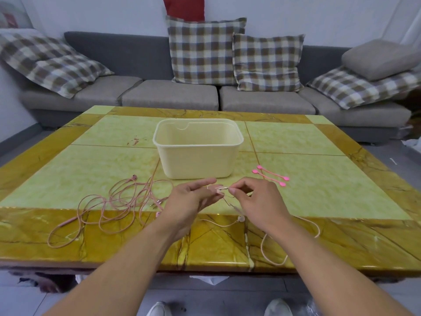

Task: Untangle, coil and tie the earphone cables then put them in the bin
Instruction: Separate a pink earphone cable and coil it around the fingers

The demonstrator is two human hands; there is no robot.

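While hands maybe pinch cable.

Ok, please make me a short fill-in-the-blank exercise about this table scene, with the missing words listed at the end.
1. The cream bin on the table holds ____ earphone cables.
2. The two pink ties lie to the ____ of the bin.
3. The tangled pile of pink cable lies on the same side as the person's ____ hand.
4. The right hand pinches a metal ____ between its fingers, close to the left hand.

Missing words: no; right; left; plug
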